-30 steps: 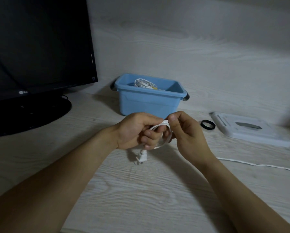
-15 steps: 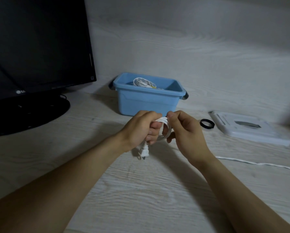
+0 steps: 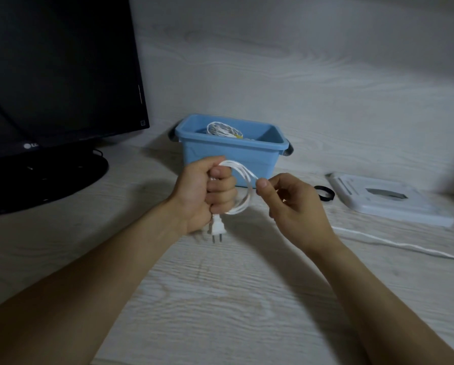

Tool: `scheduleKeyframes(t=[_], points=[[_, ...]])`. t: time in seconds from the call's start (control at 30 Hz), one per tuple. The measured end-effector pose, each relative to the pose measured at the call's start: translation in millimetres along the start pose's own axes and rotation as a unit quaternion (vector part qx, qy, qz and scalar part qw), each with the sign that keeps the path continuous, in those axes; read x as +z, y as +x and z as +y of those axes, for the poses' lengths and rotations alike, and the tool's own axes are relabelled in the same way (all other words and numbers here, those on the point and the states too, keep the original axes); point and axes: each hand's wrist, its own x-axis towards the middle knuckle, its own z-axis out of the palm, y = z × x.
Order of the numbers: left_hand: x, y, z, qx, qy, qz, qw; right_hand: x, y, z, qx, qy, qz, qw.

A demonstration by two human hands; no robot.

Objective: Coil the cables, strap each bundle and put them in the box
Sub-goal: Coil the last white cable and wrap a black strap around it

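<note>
Fingers (image 3: 222, 192) of the left hand (image 3: 204, 196) are curled tight around the gathered loops of the white cable (image 3: 243, 191), with the plug (image 3: 217, 227) hanging below the fist. The right hand (image 3: 293, 206) pinches the free run between thumb and forefinger beside the coil. The cable appears light, limp and smooth; it will likely spring open unless gripped across all turns. The slack trails over the desk (image 3: 220, 299) to the right. Behind stand the blue box (image 3: 228, 151), already holding a coiled bundle (image 3: 222, 129), and a black strap (image 3: 324, 193).
</note>
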Motion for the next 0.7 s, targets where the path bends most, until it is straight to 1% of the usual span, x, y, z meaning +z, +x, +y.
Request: scheduleKeyframes(t=[0.07, 0.1, 0.17, 0.2, 0.3, 0.33, 0.37, 0.4, 0.47, 0.53, 0.6, 0.7], points=[[-6, 2, 9, 0.035, -0.048, 0.055, 0.997, -3, 2, 4, 0.011, -0.040, -0.002, 0.999], [-10, 2, 15, 0.055, -0.076, 0.082, 0.992, -5, 3, 7, 0.023, -0.078, -0.008, 0.997], [-19, 2, 25, 0.099, -0.125, 0.128, 0.979, -8, 4, 10, 0.046, -0.157, -0.025, 0.986], [-22, 2, 28, 0.119, -0.144, 0.146, 0.972, -8, 4, 12, 0.051, -0.170, -0.022, 0.984], [-23, 4, 32, 0.146, -0.190, 0.167, 0.956, -4, 4, 13, 0.047, -0.133, 0.012, 0.990], [-22, 5, 31, 0.151, -0.200, 0.169, 0.953, -3, 3, 12, 0.041, -0.118, 0.011, 0.992], [-20, 6, 31, 0.154, -0.203, 0.169, 0.952, -1, 2, 11, 0.035, -0.111, -0.004, 0.993], [-19, 8, 31, 0.154, -0.206, 0.167, 0.952, 1, 0, 11, 0.031, -0.116, -0.038, 0.992], [-15, 9, 30, 0.149, -0.201, 0.164, 0.954, 6, -5, 11, 0.027, -0.146, -0.142, 0.979], [-14, 10, 29, 0.146, -0.157, 0.178, 0.960, 12, -10, 9, 0.004, -0.156, -0.231, 0.960], [-12, 12, 26, 0.148, -0.094, 0.198, 0.964, 17, -14, 5, -0.038, -0.145, -0.274, 0.950], [-7, 11, 20, 0.177, -0.003, 0.207, 0.962, 20, -16, 2, -0.067, -0.136, -0.283, 0.947]])
